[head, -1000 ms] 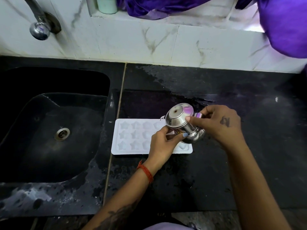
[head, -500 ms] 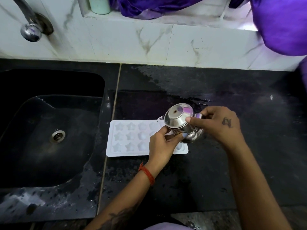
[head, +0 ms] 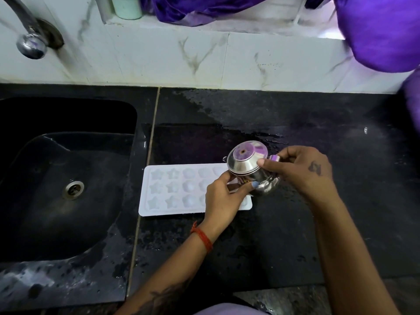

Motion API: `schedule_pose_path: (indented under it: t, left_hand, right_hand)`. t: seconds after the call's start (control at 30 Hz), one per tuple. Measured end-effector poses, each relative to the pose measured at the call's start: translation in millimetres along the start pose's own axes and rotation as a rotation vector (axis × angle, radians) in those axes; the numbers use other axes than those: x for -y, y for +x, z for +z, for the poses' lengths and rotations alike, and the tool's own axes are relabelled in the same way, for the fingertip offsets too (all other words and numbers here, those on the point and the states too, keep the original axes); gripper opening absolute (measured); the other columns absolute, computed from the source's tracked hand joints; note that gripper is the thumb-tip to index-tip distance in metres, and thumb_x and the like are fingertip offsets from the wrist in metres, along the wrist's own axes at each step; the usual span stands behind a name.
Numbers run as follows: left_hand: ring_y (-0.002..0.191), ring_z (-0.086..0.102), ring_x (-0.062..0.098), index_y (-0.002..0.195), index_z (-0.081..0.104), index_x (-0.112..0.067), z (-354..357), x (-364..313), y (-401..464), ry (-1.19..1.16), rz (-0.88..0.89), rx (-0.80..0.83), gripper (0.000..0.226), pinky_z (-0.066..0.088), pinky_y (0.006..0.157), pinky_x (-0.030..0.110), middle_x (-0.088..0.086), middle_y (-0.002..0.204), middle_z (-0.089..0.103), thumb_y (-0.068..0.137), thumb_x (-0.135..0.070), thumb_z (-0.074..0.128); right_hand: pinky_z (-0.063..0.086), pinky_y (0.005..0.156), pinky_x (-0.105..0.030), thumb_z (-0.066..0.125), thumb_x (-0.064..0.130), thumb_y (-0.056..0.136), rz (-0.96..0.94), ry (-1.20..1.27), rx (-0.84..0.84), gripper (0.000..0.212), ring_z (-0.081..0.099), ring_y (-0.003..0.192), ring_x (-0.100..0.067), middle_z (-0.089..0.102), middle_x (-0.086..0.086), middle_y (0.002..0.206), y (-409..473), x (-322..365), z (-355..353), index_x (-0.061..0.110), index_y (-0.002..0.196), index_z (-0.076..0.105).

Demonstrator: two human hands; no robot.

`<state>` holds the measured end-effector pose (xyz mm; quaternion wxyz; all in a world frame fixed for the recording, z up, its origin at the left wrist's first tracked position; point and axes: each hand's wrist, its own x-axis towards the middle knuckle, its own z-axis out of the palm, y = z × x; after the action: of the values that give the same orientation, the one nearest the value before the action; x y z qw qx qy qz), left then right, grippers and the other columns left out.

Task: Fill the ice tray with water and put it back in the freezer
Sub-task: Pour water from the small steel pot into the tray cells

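A white ice tray [head: 172, 189] with star and round moulds lies flat on the wet black counter [head: 318, 201], just right of the sink. Over its right end a small steel pot [head: 246, 164] with a lid is held tilted toward the left. My right hand [head: 302, 171] grips the pot by its handle, thumb pressing on the lid. My left hand [head: 223, 198] holds the pot's underside and front, fingers curled round it. The tray's right end is hidden by my left hand and the pot.
A black sink [head: 66, 178] with a steel drain [head: 73, 189] fills the left side. A tap [head: 29, 44] juts from the white marbled wall. A pale green cup [head: 127, 7] and purple cloth [head: 375, 30] sit on the ledge behind.
The pot and both hands stay over the tray's right end; only the camera view has shifted slightly.
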<state>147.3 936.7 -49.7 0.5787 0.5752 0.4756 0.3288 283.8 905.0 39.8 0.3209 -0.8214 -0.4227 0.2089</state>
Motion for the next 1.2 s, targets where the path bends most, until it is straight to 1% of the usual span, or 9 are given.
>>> schedule_pose_path:
  t: [0.2, 0.3, 0.5, 0.63, 0.73, 0.83, 0.97, 1.13, 1.2]
  left_hand:
    - [0.087, 0.070, 0.009, 0.106, 0.065, -0.020, 7.7, 1.1, 0.3, -0.070, -0.029, 0.080, 0.031, 0.055, 0.087, 0.037, -0.010, 0.102, 0.072, 0.079, -0.032, 0.075]
    - [0.086, 0.071, 0.013, 0.102, 0.064, -0.025, 10.5, 1.2, 0.2, -0.099, -0.052, 0.111, 0.023, 0.056, 0.087, 0.039, -0.022, 0.089, 0.071, 0.081, -0.030, 0.073]
    - [0.082, 0.071, 0.017, 0.101, 0.063, -0.025, 14.1, 0.0, 0.8, -0.106, -0.063, 0.118, 0.021, 0.056, 0.085, 0.038, -0.032, 0.079, 0.068, 0.083, -0.027, 0.072]
    - [0.082, 0.071, 0.011, 0.100, 0.065, -0.027, 17.4, 3.8, 0.6, -0.057, -0.031, 0.065, 0.023, 0.056, 0.083, 0.040, -0.029, 0.081, 0.069, 0.079, -0.033, 0.075]
    - [0.078, 0.069, 0.001, 0.100, 0.068, -0.025, 18.8, 2.0, -0.4, 0.051, 0.021, -0.008, 0.031, 0.055, 0.077, 0.026, -0.015, 0.087, 0.073, 0.075, -0.040, 0.077]
    - [0.079, 0.068, -0.002, 0.104, 0.069, -0.025, 19.9, -2.1, -0.8, 0.149, 0.062, -0.056, 0.035, 0.050, 0.072, 0.017, -0.011, 0.089, 0.074, 0.074, -0.042, 0.077]
    - [0.081, 0.069, 0.000, 0.107, 0.069, -0.024, 23.5, -2.7, 1.1, 0.154, 0.047, -0.041, 0.039, 0.052, 0.077, 0.021, -0.009, 0.094, 0.075, 0.074, -0.041, 0.077]
    - [0.080, 0.071, 0.009, 0.103, 0.068, -0.020, 32.1, 1.9, 2.5, 0.021, 0.009, 0.016, 0.061, 0.056, 0.079, 0.042, -0.007, 0.092, 0.074, 0.058, -0.062, 0.069]
    - [0.080, 0.071, 0.013, 0.101, 0.068, -0.020, 35.9, 4.2, 2.6, -0.022, -0.012, 0.042, 0.062, 0.057, 0.079, 0.045, -0.005, 0.092, 0.074, 0.057, -0.063, 0.068]
  right_hand:
    - [0.046, 0.063, -0.030, 0.073, 0.052, 0.071, -0.090, -0.186, -0.028, 0.035, 0.062, 0.064, -0.014, 0.066, 0.002, 0.064, -3.5, 8.7, -5.9, 0.018, 0.066, 0.064]
    - [0.043, 0.060, -0.029, 0.073, 0.053, 0.071, -0.134, -0.244, -0.048, 0.035, 0.060, 0.062, -0.014, 0.065, 0.002, 0.062, -3.8, 9.5, -6.9, 0.019, 0.065, 0.063]
    - [0.040, 0.057, -0.026, 0.073, 0.053, 0.071, -0.158, -0.264, -0.054, 0.035, 0.059, 0.060, -0.012, 0.064, 0.003, 0.061, -1.2, 6.3, -7.0, 0.020, 0.066, 0.063]
    - [0.041, 0.057, -0.026, 0.074, 0.052, 0.070, -0.126, -0.215, -0.021, 0.034, 0.059, 0.061, -0.011, 0.064, 0.005, 0.062, 1.6, 0.6, -9.5, 0.020, 0.066, 0.064]
    - [0.048, 0.066, -0.031, 0.078, 0.047, 0.067, -0.034, -0.058, 0.025, 0.031, 0.064, 0.066, -0.013, 0.068, 0.003, 0.064, 5.9, -9.1, -13.1, 0.019, 0.066, 0.066]
    - [0.052, 0.073, -0.036, 0.083, 0.043, 0.062, 0.072, 0.099, 0.051, 0.031, 0.065, 0.063, -0.015, 0.070, 0.000, 0.062, 8.1, -18.2, -16.0, 0.015, 0.063, 0.068]
    - [0.051, 0.071, -0.037, 0.084, 0.042, 0.061, 0.106, 0.154, 0.036, 0.032, 0.064, 0.060, -0.015, 0.070, -0.001, 0.060, 7.4, -24.8, -16.9, 0.015, 0.062, 0.067]
    - [0.049, 0.070, -0.034, 0.080, 0.045, 0.066, 0.030, 0.024, -0.017, 0.031, 0.067, 0.069, -0.018, 0.070, 0.000, 0.064, 5.1, -22.1, -19.6, 0.016, 0.065, 0.066]
    - [0.049, 0.068, -0.032, 0.078, 0.046, 0.068, -0.011, -0.039, -0.022, 0.032, 0.065, 0.067, -0.017, 0.069, 0.001, 0.065, 3.8, -18.9, -21.9, 0.017, 0.067, 0.066]
